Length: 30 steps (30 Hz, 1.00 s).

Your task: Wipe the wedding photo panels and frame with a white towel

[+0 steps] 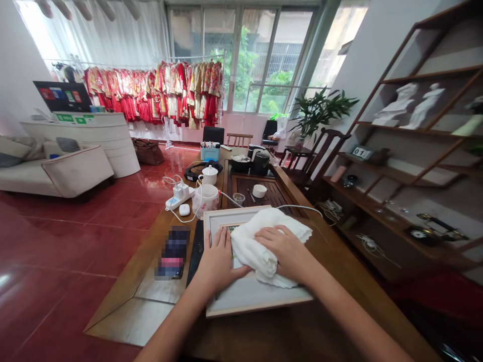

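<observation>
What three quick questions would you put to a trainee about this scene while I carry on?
1. What does the right hand rest on?
2. True or false: the small white bowl stands on the dark wooden tray.
3. Which stands closer to the framed picture: A, the white power strip, or B, the black kettle?

Key: 1. The white cloth. 2. True. 3. A.
</observation>
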Tool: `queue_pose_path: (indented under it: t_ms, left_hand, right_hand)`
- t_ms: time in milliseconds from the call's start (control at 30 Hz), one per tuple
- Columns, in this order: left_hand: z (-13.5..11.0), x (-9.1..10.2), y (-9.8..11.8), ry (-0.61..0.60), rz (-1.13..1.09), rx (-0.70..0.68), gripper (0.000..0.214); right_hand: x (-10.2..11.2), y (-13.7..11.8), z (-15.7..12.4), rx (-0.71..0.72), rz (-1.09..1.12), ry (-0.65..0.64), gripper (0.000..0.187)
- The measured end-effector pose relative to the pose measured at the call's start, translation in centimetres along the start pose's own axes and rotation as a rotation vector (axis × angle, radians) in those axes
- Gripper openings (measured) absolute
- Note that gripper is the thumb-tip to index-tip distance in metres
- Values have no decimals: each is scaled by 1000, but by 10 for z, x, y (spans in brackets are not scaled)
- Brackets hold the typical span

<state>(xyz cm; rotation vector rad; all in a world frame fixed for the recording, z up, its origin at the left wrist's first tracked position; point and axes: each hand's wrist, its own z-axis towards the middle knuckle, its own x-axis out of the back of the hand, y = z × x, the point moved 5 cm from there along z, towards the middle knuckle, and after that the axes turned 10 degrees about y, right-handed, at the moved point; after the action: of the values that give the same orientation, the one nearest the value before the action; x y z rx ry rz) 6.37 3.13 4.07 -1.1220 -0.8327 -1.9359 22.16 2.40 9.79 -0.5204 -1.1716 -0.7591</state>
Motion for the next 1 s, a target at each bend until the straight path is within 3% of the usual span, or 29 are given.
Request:
queue_pose_path:
  t_ms: [167,467,767,1000]
  left_hand:
    - [-1,-1,0,-11,6,-22,88]
    - [2,4,2,-33,-3,18,98]
    - [0,5,1,-46,-2,-9,89]
    - [0,3,2,-13,0,8,98]
  right_hand:
    - [-5,-11,1,41,51,-13,32]
    - [4,21,6,-70,-23,19,30]
    - [-3,-14,7,68,71,-30,32]
    - [2,18,8,-41,38,19,29]
